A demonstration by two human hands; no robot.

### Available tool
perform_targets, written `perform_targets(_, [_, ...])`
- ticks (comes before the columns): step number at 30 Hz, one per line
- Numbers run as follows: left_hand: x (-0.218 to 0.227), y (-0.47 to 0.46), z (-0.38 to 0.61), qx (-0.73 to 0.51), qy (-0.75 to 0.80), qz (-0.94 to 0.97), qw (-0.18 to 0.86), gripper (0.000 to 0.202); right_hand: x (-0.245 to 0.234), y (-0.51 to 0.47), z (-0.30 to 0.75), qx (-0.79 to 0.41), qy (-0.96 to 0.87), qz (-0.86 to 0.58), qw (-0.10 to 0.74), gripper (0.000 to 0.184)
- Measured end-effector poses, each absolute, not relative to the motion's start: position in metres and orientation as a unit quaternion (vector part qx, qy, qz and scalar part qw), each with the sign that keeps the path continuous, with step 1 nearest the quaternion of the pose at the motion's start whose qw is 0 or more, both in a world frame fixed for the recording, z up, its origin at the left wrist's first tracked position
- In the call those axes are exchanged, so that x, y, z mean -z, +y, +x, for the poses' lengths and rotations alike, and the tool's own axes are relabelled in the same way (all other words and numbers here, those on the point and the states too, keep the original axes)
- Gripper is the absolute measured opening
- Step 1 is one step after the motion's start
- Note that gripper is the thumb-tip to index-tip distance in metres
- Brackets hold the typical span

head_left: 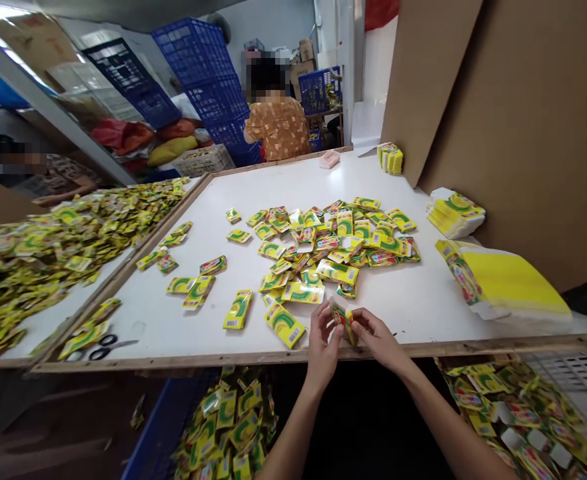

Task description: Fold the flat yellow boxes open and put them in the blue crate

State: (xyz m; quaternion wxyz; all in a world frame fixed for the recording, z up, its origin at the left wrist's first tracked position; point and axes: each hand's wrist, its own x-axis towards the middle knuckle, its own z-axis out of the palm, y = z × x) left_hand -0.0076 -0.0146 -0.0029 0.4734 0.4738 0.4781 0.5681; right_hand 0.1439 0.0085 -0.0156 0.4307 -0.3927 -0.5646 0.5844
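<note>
Left hand (324,340) and right hand (373,337): fingers gripping small yellow-green-red cardboard box (342,317) at white tabletop's (398,293) near edge. From box: glossy yellow-green carton heap (328,243), 12 o'clock; fanned yellow-white card stack (518,277), 3; black-handled scissors (107,347), 9; person in orange patterned shirt (279,127), 11, far.

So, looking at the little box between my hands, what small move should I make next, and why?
Probably tuck in the pale flap with your left hand, steadying the small box with your right hand. Both hands hold it near the table's front edge, and that flap appears to stick out.
</note>
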Motion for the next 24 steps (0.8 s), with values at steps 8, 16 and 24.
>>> perform_targets(8, [0.005, 0.004, -0.002, -0.494, 0.482, 0.548, 0.473, 0.046, 0.017, 0.013, 0.16, -0.47, -0.569, -0.432, 0.518, 0.029])
perform_targets(16, [0.008, 0.02, -0.012, -0.488, 0.464, 0.554, 0.489, 0.021, 0.023, 0.02, 0.164, -0.443, -0.637, -0.435, 0.457, 0.028])
perform_targets(24, [0.015, 0.028, 0.01, -0.538, 0.431, 0.527, 0.498, 0.025, 0.019, 0.034, 0.166, -0.347, -0.697, -0.442, 0.445, 0.018])
